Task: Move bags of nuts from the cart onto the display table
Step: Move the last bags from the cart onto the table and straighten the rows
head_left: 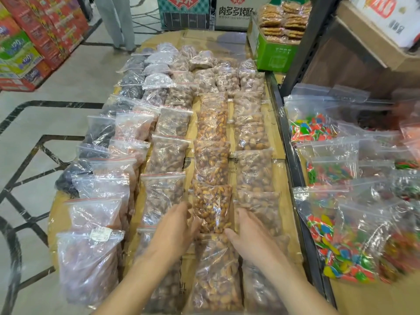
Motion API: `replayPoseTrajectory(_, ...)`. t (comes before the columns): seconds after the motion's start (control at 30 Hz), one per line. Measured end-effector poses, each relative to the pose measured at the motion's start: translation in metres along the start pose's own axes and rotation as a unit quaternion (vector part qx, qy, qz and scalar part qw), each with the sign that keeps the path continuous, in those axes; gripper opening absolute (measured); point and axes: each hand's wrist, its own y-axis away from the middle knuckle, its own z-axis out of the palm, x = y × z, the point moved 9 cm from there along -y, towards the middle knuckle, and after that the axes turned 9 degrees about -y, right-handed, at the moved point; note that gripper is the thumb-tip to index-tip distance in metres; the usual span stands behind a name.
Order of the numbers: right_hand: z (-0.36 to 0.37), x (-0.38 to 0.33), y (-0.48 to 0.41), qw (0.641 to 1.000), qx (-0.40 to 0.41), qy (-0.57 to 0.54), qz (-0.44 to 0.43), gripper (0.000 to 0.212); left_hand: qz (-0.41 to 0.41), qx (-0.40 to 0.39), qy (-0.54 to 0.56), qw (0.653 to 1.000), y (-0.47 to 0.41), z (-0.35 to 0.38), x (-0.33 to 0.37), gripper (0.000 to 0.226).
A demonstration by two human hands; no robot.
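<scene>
A clear zip bag of orange-brown nuts [212, 208] lies in the middle row of the cardboard-covered display table [278, 171]. My left hand [176, 228] presses its left edge and my right hand [246, 233] its lower right edge, so both hands hold the bag between them. Another bag of the same nuts [216, 271] lies just below it, between my forearms. More bags of this kind [212, 126] run up the row. The cart is not in view.
Rows of bagged nuts and dark dried fruit [100, 130] cover the table. Right of a dark metal shelf rail [293, 160], bags of coloured candy [341, 246] lie on a shelf. A green box of snacks [275, 55] stands at the far end. A person's legs [118, 21] are beyond the table.
</scene>
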Motion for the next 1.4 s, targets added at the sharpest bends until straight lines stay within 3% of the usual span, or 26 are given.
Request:
replayPoseTrajectory(0.2, -0.002, -0.006, 0.061, 0.998, 0.046, 0.008, -0.052, 0.056, -0.013, -0.119, -0.013, 0.993, 0.063, 0.051, -0.009, 0.033)
replayPoseTrajectory(0.4, 0.041, 0.016, 0.088, 0.999, -0.011, 0.04, 0.009, 0.064, -0.039, -0.118, -0.006, 0.992, 0.091, 0.083, -0.013, 0.056)
replayPoseTrajectory(0.53, 0.067, 0.035, 0.088, 0.996, -0.028, 0.076, 0.041, 0.065, -0.066, -0.124, 0.035, 0.989, 0.097, 0.089, -0.021, 0.053)
replayPoseTrajectory(0.67, 0.082, 0.04, 0.088, 0.995, -0.031, 0.096, 0.026, 0.069, -0.054, -0.102, 0.052, 0.992, 0.103, 0.086, -0.018, 0.039)
replayPoseTrajectory(0.9, 0.094, 0.042, 0.102, 0.996, -0.046, 0.072, -0.035, 0.068, -0.086, -0.062, 0.013, 0.994, 0.126, 0.078, -0.023, 0.054)
replayPoseTrajectory(1.0, 0.087, 0.044, 0.106, 0.998, -0.044, 0.019, -0.052, 0.067, -0.089, -0.033, -0.029, 0.995, 0.134, 0.073, -0.017, 0.048)
replayPoseTrajectory(1.13, 0.026, 0.065, 0.105, 0.995, 0.072, -0.025, -0.062, 0.055, -0.04, 0.059, -0.117, 0.991, 0.142, 0.063, 0.016, 0.031)
replayPoseTrajectory(1.23, -0.022, 0.104, 0.101, 0.987, 0.161, 0.001, -0.001, 0.058, 0.022, 0.047, 0.006, 0.999, 0.137, 0.075, 0.061, 0.035)
replayPoseTrajectory(1.33, -0.026, 0.139, 0.096, 0.989, 0.119, -0.009, 0.09, 0.072, 0.022, -0.026, 0.056, 0.998, 0.121, 0.099, 0.095, 0.051)
replayPoseTrajectory(1.4, -0.015, 0.147, 0.097, 0.99, 0.086, -0.052, 0.099, 0.073, -0.003, -0.074, 0.065, 0.995, 0.113, 0.116, 0.104, 0.064)
